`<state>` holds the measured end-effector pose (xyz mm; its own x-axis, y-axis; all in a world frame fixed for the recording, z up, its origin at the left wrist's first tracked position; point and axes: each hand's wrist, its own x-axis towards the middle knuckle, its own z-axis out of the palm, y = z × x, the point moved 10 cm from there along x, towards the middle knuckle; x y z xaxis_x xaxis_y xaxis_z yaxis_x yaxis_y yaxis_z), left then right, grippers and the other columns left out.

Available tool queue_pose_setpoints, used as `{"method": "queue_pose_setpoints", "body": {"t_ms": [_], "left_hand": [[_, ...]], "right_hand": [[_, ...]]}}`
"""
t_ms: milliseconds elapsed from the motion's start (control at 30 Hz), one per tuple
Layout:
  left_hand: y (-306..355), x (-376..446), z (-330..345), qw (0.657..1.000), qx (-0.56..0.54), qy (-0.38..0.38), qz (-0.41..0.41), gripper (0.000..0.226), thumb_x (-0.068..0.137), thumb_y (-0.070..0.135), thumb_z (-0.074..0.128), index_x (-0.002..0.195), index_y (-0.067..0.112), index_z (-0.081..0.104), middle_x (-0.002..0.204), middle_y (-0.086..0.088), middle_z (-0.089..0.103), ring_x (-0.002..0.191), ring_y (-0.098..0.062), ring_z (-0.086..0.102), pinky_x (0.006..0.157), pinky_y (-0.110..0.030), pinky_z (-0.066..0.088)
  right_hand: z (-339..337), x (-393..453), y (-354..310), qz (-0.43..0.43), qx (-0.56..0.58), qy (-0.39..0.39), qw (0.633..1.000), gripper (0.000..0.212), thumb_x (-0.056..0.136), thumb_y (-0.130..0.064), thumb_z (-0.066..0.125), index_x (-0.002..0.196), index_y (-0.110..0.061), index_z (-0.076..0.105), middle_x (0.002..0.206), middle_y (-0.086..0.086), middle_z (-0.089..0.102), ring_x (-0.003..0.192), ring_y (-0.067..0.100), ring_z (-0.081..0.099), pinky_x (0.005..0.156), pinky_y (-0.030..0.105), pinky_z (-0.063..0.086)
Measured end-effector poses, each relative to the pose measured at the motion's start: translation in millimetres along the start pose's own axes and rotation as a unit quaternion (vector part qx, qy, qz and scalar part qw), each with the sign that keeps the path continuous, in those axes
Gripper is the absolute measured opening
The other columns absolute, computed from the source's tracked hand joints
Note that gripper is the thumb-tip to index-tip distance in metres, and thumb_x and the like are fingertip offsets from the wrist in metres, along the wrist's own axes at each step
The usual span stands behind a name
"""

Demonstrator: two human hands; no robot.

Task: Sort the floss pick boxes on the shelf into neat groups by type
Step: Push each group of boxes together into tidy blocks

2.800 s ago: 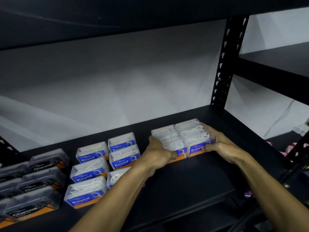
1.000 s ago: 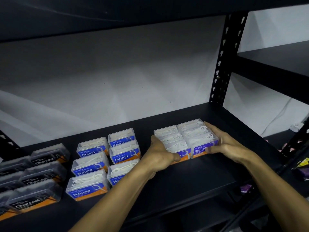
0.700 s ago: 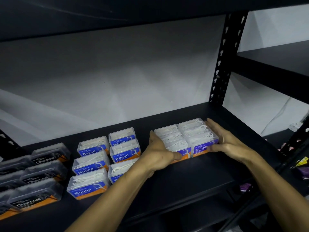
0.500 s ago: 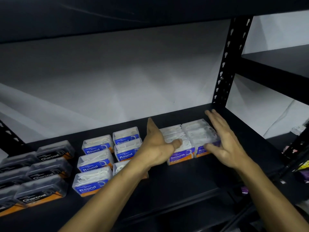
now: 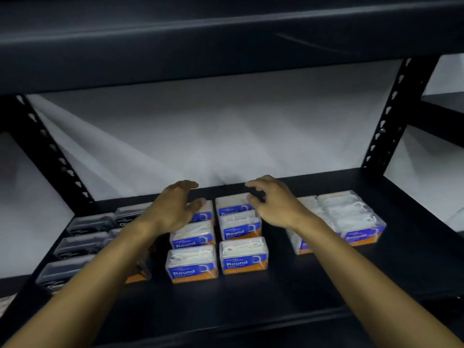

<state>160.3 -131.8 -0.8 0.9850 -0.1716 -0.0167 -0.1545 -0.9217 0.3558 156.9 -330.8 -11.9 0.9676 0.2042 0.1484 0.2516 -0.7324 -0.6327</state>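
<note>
On the black shelf [image 5: 288, 292] stand three groups of clear floss pick boxes. Blue-labelled Round boxes [image 5: 242, 256] sit in two columns at the middle. Purple-labelled Smooth boxes [image 5: 351, 219] are packed together at the right. Dark Charcoal boxes [image 5: 82, 244] lie at the left, partly hidden by my left forearm. My left hand [image 5: 173, 209] hovers open over the back left Round box. My right hand [image 5: 273, 202] hovers open over the back right Round box, fingers curled. Neither hand holds anything.
An upper shelf board [image 5: 226, 41] hangs low overhead. Perforated black uprights stand at the back left [image 5: 50, 151] and back right [image 5: 386, 121]. A white sheet [image 5: 213, 141] backs the shelf. Another shelf bay [image 5: 442, 114] lies to the right.
Both hands let go of the Smooth boxes and moved left to above the back of the Round group. The view has shifted left, so the Smooth group now sits at the right.
</note>
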Motion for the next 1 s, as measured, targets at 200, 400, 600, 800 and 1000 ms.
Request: {"method": "queue_pose_setpoints", "body": {"t_ms": [200,400,600,800,1000], "left_hand": [[-29,8,21,0.99,0.029,-0.14,0.008,0.06,0.1,0.041,0.051,0.154,0.025,0.03,0.16,0.002,0.031,0.144,-0.018,0.032,0.108,-0.028,0.029],[-36,23,32,0.987,0.054,-0.146,0.037,0.043,0.102,0.044,0.046,0.141,0.027,0.048,0.144,0.002,0.052,0.125,-0.016,0.051,0.1,-0.03,0.041],[-33,28,35,0.988,0.04,-0.142,0.056,0.034,0.102,0.04,0.047,0.134,0.026,0.052,0.132,0.004,0.059,0.113,-0.013,0.055,0.089,-0.029,0.044],[-31,29,36,0.986,0.04,-0.148,0.066,0.033,0.102,0.038,0.049,0.133,0.025,0.051,0.129,0.003,0.06,0.104,-0.009,0.055,0.082,-0.027,0.043],[-31,19,26,0.989,0.05,-0.12,0.066,0.055,0.102,0.038,0.048,0.153,0.023,0.031,0.156,-0.001,0.038,0.139,-0.019,0.039,0.109,-0.034,0.036]], "right_hand": [[36,28,11,0.125,0.006,-0.104,0.987,0.058,0.093,-0.044,0.052,0.145,-0.02,0.038,0.148,0.005,0.042,0.128,0.021,0.047,0.099,0.03,0.039],[48,24,17,0.179,0.042,-0.108,0.977,0.057,0.093,-0.042,0.054,0.143,-0.019,0.039,0.137,0.006,0.053,0.109,0.019,0.061,0.088,0.033,0.05],[52,21,13,0.187,0.057,-0.106,0.975,0.054,0.093,-0.041,0.055,0.141,-0.02,0.041,0.137,0.006,0.053,0.107,0.019,0.061,0.08,0.03,0.049],[52,21,13,0.188,0.054,-0.098,0.976,0.054,0.094,-0.04,0.054,0.142,-0.021,0.04,0.141,0.006,0.05,0.111,0.02,0.059,0.083,0.031,0.049],[40,17,14,0.184,0.013,-0.052,0.981,0.066,0.093,-0.051,0.049,0.148,-0.023,0.026,0.152,0.005,0.036,0.13,0.024,0.046,0.097,0.038,0.043]]}}
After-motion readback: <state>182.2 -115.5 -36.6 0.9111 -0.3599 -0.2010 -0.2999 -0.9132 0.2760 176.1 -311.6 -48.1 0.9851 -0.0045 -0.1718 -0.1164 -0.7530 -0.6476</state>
